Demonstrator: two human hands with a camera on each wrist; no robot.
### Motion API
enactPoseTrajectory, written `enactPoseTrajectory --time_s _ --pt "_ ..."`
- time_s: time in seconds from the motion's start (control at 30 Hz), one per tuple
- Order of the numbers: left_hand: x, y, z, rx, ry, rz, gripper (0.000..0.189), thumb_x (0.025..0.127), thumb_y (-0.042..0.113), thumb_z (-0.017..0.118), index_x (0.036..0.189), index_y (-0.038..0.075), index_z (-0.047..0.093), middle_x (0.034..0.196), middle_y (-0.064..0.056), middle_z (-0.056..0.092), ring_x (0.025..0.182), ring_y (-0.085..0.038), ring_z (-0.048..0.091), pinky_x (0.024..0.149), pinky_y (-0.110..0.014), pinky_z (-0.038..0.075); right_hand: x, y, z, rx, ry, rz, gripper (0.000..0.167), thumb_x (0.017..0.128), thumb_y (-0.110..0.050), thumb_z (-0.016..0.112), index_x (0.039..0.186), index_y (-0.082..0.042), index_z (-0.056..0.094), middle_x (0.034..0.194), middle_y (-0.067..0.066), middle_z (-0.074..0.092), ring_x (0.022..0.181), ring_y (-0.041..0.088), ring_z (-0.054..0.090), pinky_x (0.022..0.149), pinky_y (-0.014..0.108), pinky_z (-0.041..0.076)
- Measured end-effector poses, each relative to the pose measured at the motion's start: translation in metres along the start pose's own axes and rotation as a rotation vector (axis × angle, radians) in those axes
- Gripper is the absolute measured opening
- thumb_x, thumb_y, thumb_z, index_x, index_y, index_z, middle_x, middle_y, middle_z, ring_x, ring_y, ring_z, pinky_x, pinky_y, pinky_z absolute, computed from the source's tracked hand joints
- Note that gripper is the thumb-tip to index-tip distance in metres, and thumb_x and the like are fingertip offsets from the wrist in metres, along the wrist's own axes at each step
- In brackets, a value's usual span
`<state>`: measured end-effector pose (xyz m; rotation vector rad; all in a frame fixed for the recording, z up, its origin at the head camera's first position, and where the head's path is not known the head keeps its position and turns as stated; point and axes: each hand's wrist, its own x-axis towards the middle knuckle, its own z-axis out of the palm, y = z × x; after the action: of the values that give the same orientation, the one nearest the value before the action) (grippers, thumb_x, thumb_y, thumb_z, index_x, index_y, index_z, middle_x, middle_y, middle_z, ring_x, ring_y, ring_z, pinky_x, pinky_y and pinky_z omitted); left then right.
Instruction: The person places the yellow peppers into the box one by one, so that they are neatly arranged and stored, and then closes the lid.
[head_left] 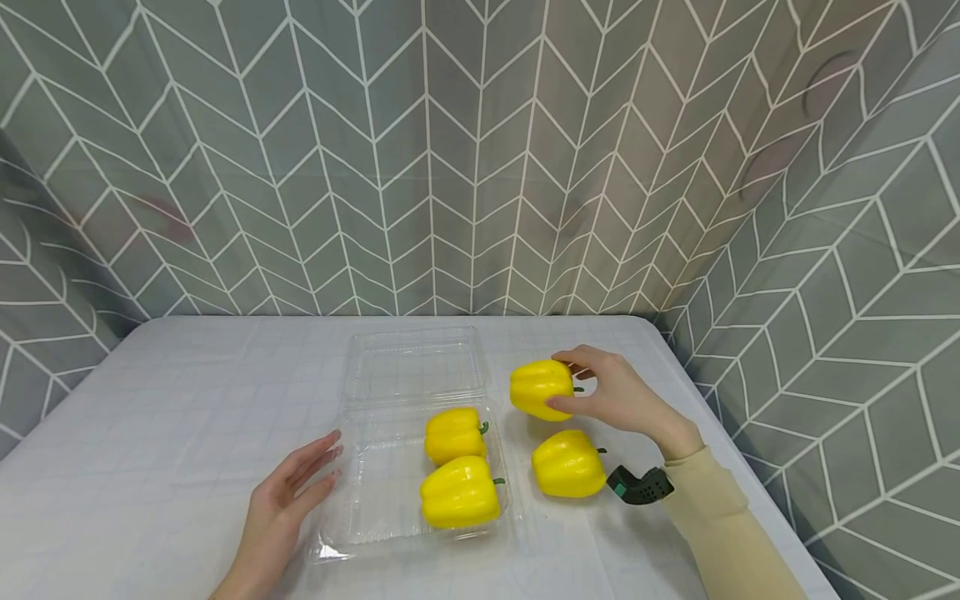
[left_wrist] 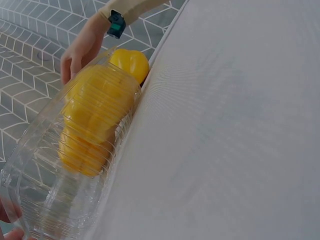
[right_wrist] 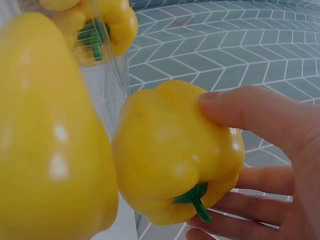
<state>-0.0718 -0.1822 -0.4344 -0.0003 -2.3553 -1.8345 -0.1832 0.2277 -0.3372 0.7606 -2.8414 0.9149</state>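
Note:
My right hand (head_left: 615, 392) holds a yellow bell pepper (head_left: 538, 389) with a green stem, thumb on one side and fingers round the other. Nearer to me, another yellow bell pepper (head_left: 568, 464) lies on the table below that hand. A clear plastic clamshell container (head_left: 382, 492) stands open with its lid folded back. Two yellow bell peppers sit along its right side, the rear one (head_left: 454, 436) behind the front one (head_left: 460, 493). My left hand (head_left: 288, 492) is at the container's left rim, fingers relaxed and holding no pepper.
A white cloth covers the table (head_left: 150, 467). The clear lid (head_left: 416, 367) lies flat toward the back. Grey curtains (head_left: 465, 167) with white chevron lines hang behind and at the sides. A dark band (head_left: 640, 485) is on the right wrist.

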Motion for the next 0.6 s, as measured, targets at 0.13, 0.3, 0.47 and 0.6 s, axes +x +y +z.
enactPoseTrajectory --time_s 0.13,0.3,0.47,0.6 --pt "0.000 0.000 0.001 -0.001 0.004 0.008 0.042 0.101 0.016 0.060 0.141 0.010 0.052 0.145 0.004 0.054 0.121 0.009 0.054 0.092 -0.006 0.048 -0.001 -0.004 -0.001 -0.004 0.006 -0.002 0.061 0.084 -0.034 0.082 0.133 -0.004 0.060 0.121 0.004 0.066 0.106 0.022 0.060 0.095 0.044 0.055" --pt "0.000 -0.001 0.000 -0.006 0.001 0.018 0.042 0.100 0.015 0.060 0.141 0.010 0.052 0.145 0.005 0.054 0.122 0.008 0.054 0.092 -0.007 0.048 -0.002 -0.007 -0.002 -0.014 0.016 -0.012 0.061 0.083 -0.033 0.082 0.133 -0.005 0.060 0.121 0.003 0.066 0.105 0.021 0.060 0.095 0.042 0.055" --pt "0.000 -0.001 0.000 -0.004 0.001 0.022 0.042 0.101 0.015 0.060 0.141 0.010 0.052 0.144 0.006 0.054 0.121 0.008 0.054 0.092 -0.007 0.048 -0.002 -0.012 -0.002 -0.028 0.029 -0.025 0.060 0.082 -0.033 0.083 0.132 -0.007 0.061 0.121 0.001 0.066 0.104 0.019 0.060 0.094 0.041 0.056" --pt "0.000 -0.001 0.000 0.002 0.005 0.013 0.042 0.101 0.016 0.060 0.141 0.010 0.052 0.144 0.006 0.054 0.121 0.009 0.053 0.092 -0.006 0.048 -0.003 -0.013 -0.002 -0.038 0.041 -0.042 0.060 0.082 -0.033 0.083 0.131 -0.006 0.061 0.120 0.001 0.066 0.103 0.019 0.061 0.092 0.041 0.057"
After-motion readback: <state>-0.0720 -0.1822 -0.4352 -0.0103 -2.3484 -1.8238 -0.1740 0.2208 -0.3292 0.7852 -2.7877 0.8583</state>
